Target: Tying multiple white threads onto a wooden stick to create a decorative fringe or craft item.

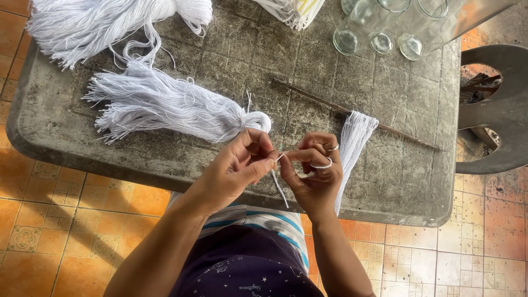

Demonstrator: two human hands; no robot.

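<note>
Both hands pinched one thin white cotton strand over the grey table.
Left hand and right hand fingertips were clamped on it, beside a white yarn bundle.

No packages, labels, signs or screens showed anywhere in the view.
</note>
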